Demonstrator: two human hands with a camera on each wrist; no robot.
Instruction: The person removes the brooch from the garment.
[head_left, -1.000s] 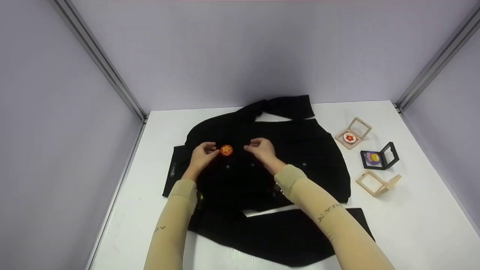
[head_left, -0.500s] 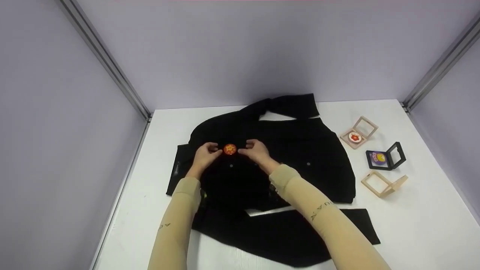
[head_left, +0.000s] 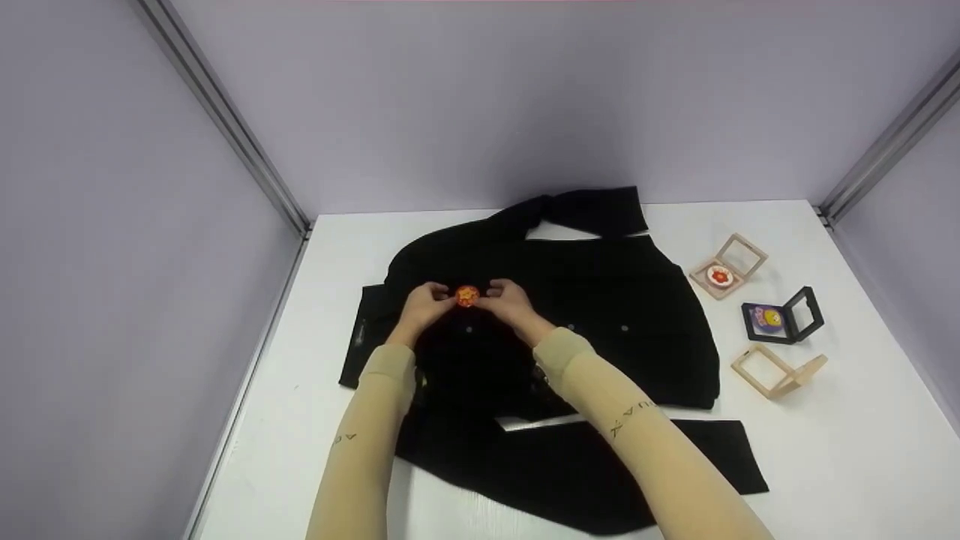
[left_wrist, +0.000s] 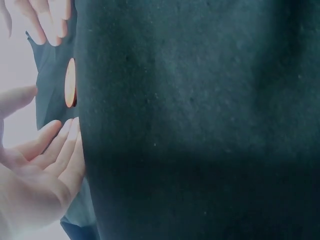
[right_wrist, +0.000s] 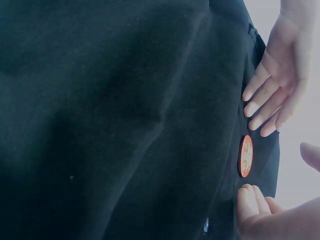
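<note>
A round red-and-yellow badge [head_left: 467, 296] lies face up on a black long-sleeved garment [head_left: 600, 277] spread over the table. To its left is my left hand [head_left: 424, 309], with the thumb tip close to the badge's edge. On the other side my right hand [head_left: 513, 306] mirrors it. In the left wrist view the badge [left_wrist: 70, 83] shows edge-on, with a gap between it and the left hand's [left_wrist: 45, 170] fairly straight fingers. The right wrist view has the badge [right_wrist: 245, 156] just beyond the right hand's [right_wrist: 275, 215] fingertips. Neither hand visibly grips it.
On the right of the white table [head_left: 847, 435] stand a pinkish open case [head_left: 716, 279] with a flower badge, a black open case [head_left: 772, 335] with a purple-and-yellow badge, and a light wooden open case [head_left: 772, 382]. Pale walls [head_left: 525, 97] enclose the back and sides.
My right hand has moved left toward the badge, so both hands now flank it closely. The whole scene has shifted slightly right in view.
</note>
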